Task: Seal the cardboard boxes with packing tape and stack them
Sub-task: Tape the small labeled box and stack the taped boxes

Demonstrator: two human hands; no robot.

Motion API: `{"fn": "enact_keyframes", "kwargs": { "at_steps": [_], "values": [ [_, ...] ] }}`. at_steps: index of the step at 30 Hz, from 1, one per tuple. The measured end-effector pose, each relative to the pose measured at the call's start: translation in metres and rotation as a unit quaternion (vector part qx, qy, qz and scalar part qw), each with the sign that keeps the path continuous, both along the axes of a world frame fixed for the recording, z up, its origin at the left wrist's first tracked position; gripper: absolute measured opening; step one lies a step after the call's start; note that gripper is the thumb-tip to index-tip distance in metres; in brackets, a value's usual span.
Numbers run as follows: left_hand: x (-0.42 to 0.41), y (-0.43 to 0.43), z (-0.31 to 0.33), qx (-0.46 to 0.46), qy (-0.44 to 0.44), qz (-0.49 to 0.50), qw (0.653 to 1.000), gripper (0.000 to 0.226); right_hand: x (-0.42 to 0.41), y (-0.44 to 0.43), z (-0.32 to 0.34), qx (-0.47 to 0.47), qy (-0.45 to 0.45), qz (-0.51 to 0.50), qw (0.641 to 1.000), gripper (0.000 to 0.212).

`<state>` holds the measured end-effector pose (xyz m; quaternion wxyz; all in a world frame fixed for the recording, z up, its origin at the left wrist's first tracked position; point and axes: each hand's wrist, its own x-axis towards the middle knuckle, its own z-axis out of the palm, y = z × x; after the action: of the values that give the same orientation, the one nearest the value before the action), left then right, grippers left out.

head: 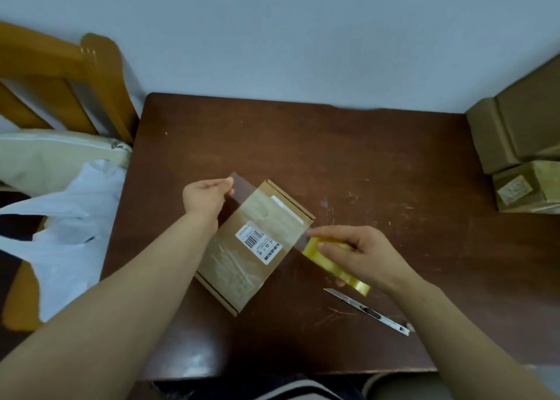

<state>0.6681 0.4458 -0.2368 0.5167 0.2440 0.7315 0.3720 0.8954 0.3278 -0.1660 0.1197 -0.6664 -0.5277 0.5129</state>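
A flat cardboard box (242, 257) with a white barcode label lies at an angle in the middle of the dark wooden table (333, 145). A strip of clear packing tape (263, 208) stretches across the box's far end. My left hand (207, 195) pinches the free end of that strip, off the box's far left corner. My right hand (360, 254) grips the yellowish tape roll (336, 263) at the box's right side. Older tape covers the box's near half.
A utility knife (368, 311) lies on the table near my right forearm. Several cardboard boxes (521, 157) are piled at the far right edge. A wooden chair (75, 87) with a cushion and a white plastic bag (69, 233) stands to the left.
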Motion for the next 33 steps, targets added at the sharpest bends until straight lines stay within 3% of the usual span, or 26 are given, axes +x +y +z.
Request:
{"fn": "enact_keyframes", "kwargs": {
  "at_steps": [9, 13, 15, 18, 24, 25, 28, 29, 31, 33],
  "values": [
    [-0.003, -0.005, -0.022, -0.003, 0.051, -0.033, 0.998, 0.013, -0.017, 0.002, -0.013, -0.011, -0.105, 0.035, 0.994, 0.021],
    [-0.005, -0.006, -0.028, 0.022, 0.124, -0.100, 0.987, 0.010, -0.026, 0.006, -0.018, -0.031, -0.162, 0.059, 0.985, 0.020],
    [-0.007, -0.007, -0.033, 0.040, 0.226, -0.173, 0.958, 0.015, -0.031, 0.010, -0.020, -0.053, -0.172, 0.066, 0.982, 0.023],
    [-0.005, -0.009, -0.035, 0.078, 0.390, -0.252, 0.882, 0.014, -0.041, 0.016, -0.024, -0.064, -0.193, 0.066, 0.977, 0.026],
    [-0.006, -0.012, -0.032, 0.095, 0.442, -0.294, 0.842, 0.020, -0.049, 0.022, -0.026, -0.066, -0.205, 0.067, 0.974, 0.028],
    [-0.006, -0.011, -0.031, 0.091, 0.450, -0.304, 0.835, 0.029, -0.049, 0.023, -0.025, -0.065, -0.205, 0.066, 0.974, 0.028],
    [-0.010, -0.002, -0.025, -0.004, 0.466, -0.320, 0.825, 0.089, -0.050, 0.023, -0.024, -0.062, -0.204, 0.064, 0.975, 0.028],
    [-0.012, -0.001, -0.022, -0.007, 0.468, -0.309, 0.828, 0.093, -0.051, 0.023, -0.024, -0.065, -0.202, 0.064, 0.975, 0.028],
    [-0.014, -0.005, -0.017, 0.082, 0.464, -0.281, 0.836, 0.066, -0.050, 0.023, -0.025, -0.074, -0.197, 0.066, 0.975, 0.028],
    [-0.009, -0.014, -0.014, 0.168, 0.403, -0.285, 0.853, 0.029, -0.049, 0.023, -0.027, -0.073, -0.194, 0.064, 0.976, 0.027]
  ]
}}
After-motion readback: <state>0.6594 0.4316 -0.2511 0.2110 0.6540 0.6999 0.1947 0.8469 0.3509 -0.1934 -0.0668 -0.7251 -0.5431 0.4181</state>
